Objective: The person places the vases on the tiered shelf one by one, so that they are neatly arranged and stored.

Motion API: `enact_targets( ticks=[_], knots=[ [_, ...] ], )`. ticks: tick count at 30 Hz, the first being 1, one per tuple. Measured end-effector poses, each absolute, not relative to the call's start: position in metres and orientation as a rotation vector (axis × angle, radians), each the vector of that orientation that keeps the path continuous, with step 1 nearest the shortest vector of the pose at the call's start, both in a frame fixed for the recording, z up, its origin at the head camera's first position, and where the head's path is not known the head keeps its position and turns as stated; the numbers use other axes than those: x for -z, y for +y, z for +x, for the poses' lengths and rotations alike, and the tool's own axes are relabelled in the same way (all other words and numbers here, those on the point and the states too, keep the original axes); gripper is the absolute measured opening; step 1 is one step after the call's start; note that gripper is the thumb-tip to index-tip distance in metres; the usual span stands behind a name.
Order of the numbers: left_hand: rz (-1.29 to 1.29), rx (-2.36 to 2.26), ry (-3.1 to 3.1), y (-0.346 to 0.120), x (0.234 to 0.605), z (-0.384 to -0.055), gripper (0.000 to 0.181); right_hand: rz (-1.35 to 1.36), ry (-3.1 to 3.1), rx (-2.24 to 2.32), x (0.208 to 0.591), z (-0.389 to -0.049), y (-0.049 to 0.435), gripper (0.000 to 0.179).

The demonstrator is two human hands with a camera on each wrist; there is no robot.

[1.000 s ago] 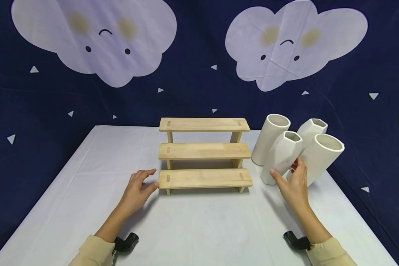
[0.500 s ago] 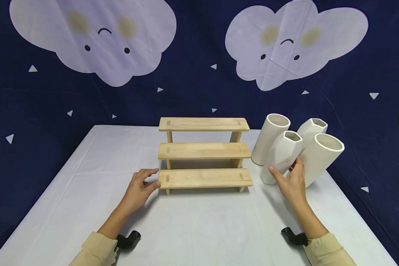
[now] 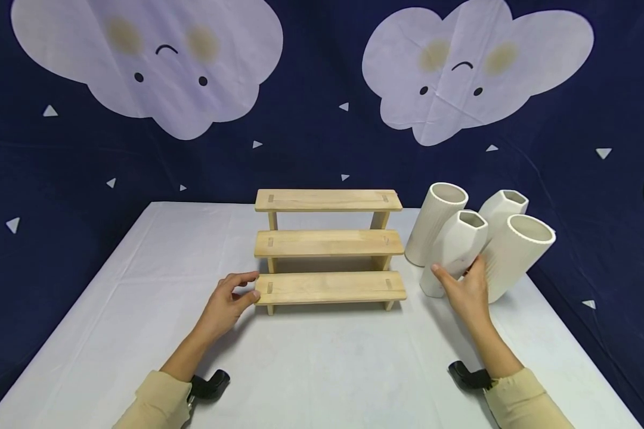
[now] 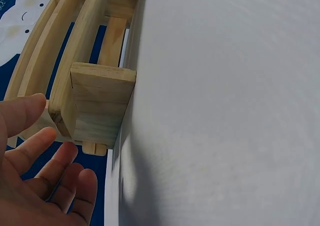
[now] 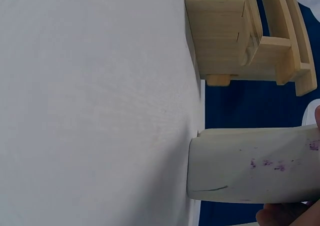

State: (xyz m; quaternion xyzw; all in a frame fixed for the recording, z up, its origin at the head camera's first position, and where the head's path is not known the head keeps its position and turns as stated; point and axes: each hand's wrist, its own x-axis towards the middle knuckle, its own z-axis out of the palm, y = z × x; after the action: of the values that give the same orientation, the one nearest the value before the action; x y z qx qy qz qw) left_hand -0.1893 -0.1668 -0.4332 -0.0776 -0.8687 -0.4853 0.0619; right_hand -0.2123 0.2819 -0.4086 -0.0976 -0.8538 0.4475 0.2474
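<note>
A three-tier wooden display stand (image 3: 330, 287) stands mid-table. My left hand (image 3: 220, 307) is at the left end of its lowest step, thumb and index finger right at the edge. In the left wrist view the fingers (image 4: 47, 173) are relaxed and spread beside that end. On the right, my right hand (image 3: 468, 301) grips a white faceted ceramic vase (image 3: 452, 243), thumb on its left side and fingers round the other. The right wrist view shows purple specks and a dark line on the vase (image 5: 240, 161), its base at the tabletop; most of the hand is out of frame.
Around the held vase stand a tall ribbed round vase (image 3: 434, 226), a second faceted vase (image 3: 496, 211) behind, and a wide-mouthed ribbed vase (image 3: 520, 253) close on the right. A white cloth covers the table (image 3: 322, 363). A dark blue cloud-print backdrop (image 3: 311, 155) hangs behind.
My right hand has shifted slightly left and closed in on the faceted vase. My left hand has edged right, up to the stand's end. The stand and vases have stayed put.
</note>
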Motion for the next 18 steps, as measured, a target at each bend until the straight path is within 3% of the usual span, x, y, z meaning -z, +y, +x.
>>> enact_targets(
  ticks=[18],
  knots=[
    [-0.213, 1.638, -2.651, -0.1663, 0.4377, -0.1918, 0.042, -0.336, -2.358, -1.246, 0.4117, -0.2161, 0.2824, 0.083]
  ],
)
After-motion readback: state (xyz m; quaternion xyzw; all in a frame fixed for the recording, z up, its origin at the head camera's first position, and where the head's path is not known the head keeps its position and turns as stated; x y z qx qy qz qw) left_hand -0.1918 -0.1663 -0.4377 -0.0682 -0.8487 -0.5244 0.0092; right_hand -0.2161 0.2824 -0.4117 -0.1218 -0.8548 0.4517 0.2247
